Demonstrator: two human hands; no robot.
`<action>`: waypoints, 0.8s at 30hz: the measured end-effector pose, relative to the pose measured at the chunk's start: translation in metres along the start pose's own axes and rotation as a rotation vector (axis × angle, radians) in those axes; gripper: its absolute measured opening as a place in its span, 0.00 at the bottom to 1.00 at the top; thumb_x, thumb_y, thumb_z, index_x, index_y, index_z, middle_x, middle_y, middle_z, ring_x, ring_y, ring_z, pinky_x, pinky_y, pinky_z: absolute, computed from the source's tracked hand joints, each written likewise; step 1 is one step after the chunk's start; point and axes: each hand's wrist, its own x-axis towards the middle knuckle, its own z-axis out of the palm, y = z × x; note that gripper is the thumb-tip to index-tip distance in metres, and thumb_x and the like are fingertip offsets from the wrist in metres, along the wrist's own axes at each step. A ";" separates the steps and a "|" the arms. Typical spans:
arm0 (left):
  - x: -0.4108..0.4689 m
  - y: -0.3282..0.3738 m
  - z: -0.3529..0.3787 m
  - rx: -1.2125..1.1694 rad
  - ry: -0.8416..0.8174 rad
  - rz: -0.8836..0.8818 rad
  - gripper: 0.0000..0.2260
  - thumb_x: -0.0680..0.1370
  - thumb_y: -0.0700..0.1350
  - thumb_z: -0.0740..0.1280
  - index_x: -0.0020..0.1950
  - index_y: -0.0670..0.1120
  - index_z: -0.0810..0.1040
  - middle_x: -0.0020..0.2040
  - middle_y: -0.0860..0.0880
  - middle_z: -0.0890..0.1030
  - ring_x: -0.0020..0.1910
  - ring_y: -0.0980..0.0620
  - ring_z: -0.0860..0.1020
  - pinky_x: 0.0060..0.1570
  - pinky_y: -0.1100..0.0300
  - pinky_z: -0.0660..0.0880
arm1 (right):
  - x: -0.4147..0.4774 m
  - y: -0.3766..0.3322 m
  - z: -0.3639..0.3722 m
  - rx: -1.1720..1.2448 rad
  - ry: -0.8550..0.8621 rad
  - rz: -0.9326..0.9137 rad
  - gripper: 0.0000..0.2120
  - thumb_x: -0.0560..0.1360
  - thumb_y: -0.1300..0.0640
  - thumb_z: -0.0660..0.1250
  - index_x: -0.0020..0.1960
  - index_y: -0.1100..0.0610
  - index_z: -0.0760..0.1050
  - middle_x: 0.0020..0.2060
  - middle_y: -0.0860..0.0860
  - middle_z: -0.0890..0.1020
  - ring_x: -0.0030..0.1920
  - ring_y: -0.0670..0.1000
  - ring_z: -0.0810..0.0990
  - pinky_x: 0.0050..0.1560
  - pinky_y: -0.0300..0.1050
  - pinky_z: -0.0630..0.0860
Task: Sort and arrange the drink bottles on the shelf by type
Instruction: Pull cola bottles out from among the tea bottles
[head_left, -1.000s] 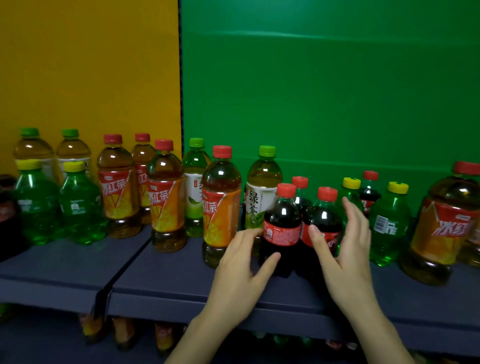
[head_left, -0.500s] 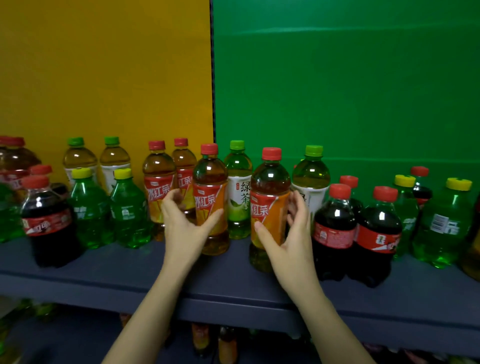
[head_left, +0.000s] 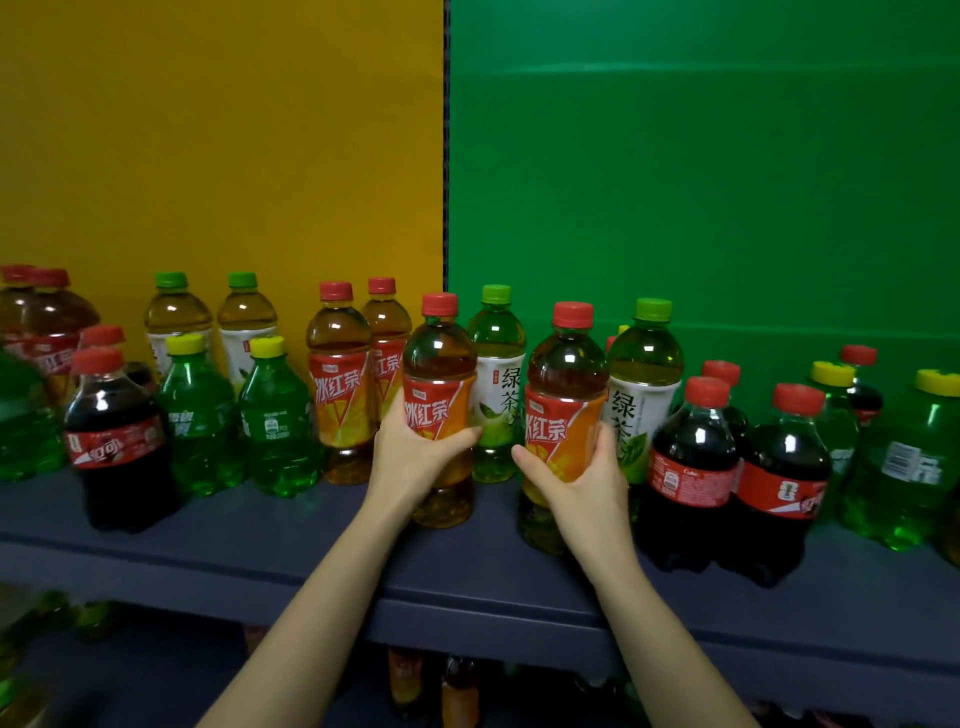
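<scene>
Two red-capped iced black tea bottles stand at the front middle of the dark blue shelf (head_left: 291, 551). My left hand (head_left: 415, 457) grips the left tea bottle (head_left: 439, 374) around its label. My right hand (head_left: 576, 478) grips the right tea bottle (head_left: 569, 384) the same way. Both bottles are upright. Behind them stand two green tea bottles (head_left: 496, 364) with light green caps. Two more black tea bottles (head_left: 340, 384) stand just to the left.
Cola bottles (head_left: 693, 457) and green soda bottles (head_left: 909, 457) crowd the shelf on the right. On the left stand green soda bottles (head_left: 275, 421), a cola bottle (head_left: 114, 441) and further tea bottles. A lower shelf holds more bottles (head_left: 457, 691).
Both hands moved left from the cola bottles to the two black tea bottles and closed around them. The view also shifted left along the shelf.
</scene>
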 end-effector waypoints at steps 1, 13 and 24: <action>-0.005 0.002 -0.002 -0.001 0.014 0.015 0.26 0.63 0.42 0.79 0.57 0.50 0.72 0.49 0.51 0.80 0.49 0.54 0.79 0.50 0.56 0.77 | -0.002 -0.001 -0.001 0.015 -0.012 -0.005 0.28 0.65 0.50 0.76 0.58 0.46 0.64 0.48 0.42 0.77 0.48 0.41 0.76 0.42 0.29 0.69; -0.072 0.041 -0.069 -0.050 0.207 -0.011 0.18 0.66 0.39 0.75 0.47 0.55 0.71 0.44 0.54 0.78 0.43 0.59 0.77 0.36 0.70 0.74 | -0.045 -0.039 0.013 0.269 -0.180 0.015 0.32 0.56 0.41 0.72 0.59 0.46 0.72 0.48 0.44 0.81 0.48 0.42 0.80 0.46 0.37 0.74; -0.098 0.042 -0.239 0.032 0.388 -0.019 0.23 0.56 0.48 0.80 0.47 0.54 0.74 0.44 0.51 0.80 0.44 0.53 0.79 0.41 0.60 0.74 | -0.099 -0.089 0.134 0.367 -0.330 0.004 0.33 0.54 0.39 0.72 0.57 0.45 0.73 0.47 0.43 0.82 0.47 0.41 0.81 0.49 0.39 0.75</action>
